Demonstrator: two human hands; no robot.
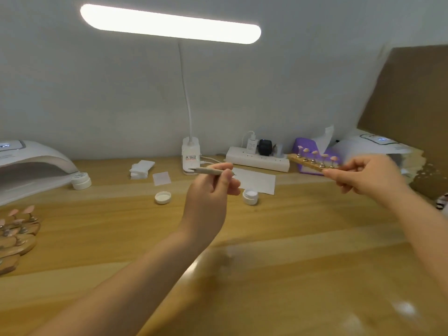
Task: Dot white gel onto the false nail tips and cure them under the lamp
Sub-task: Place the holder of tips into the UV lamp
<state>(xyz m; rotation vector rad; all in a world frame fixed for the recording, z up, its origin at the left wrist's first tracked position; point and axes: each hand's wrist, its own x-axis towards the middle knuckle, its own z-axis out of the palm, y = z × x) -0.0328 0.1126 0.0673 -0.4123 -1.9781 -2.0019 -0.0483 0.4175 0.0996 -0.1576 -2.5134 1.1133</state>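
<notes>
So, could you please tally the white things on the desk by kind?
Curing lamps: 2
Gel jars: 2
Loose jar lid: 1
Power strip: 1
Desk lamp: 1
Total: 7

1. Wooden strip (306, 163) with five pink nail tips (315, 152) on little metal stands, held up far right, tilted.
2. Thin dotting pen (209, 171), lying roughly level, mid-air at centre.
3. Open white gel jar (250, 196) on the table, its lid (163, 197) off to the left.
4. White curing lamp (31, 163) far left.

Both forearms are bare to the elbow, left hand (211, 190) and right hand (368, 174) gloveless, no rings showing.
</notes>
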